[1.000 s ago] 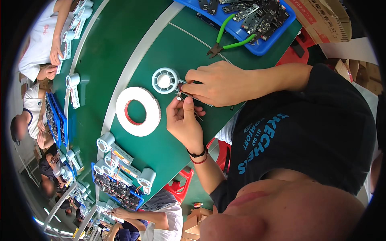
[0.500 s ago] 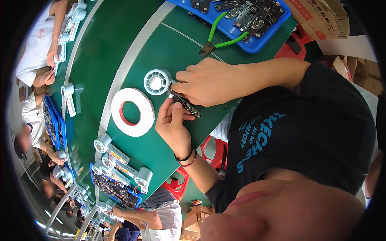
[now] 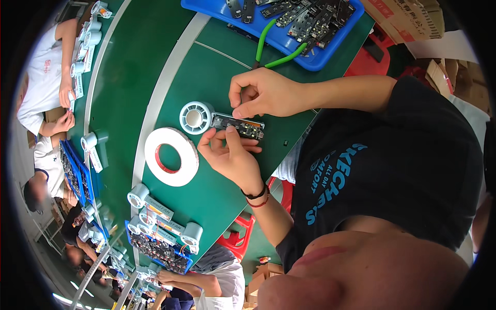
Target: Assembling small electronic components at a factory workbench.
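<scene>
A pale blue handheld fan lies on the green table, its round head to the left and its handle toward me. My left hand, with bands at the wrist, pinches a black circuit board against the handle's lower side. The board partly covers the handle. My right hand is just above the handle, fingers curled and thumb close to the index finger. Anything in that pinch is hidden or too small to make out.
A white tape roll lies beside the fan. Green-handled pliers rest against a blue tray of circuit boards. More fans lie over another tray at the lower left. Other people work along the tables. A cardboard box stands upper right.
My right hand has lifted off the fan and curled its fingers. The circuit board has turned and now lies along the handle, still in my left hand. The view has shifted slightly.
</scene>
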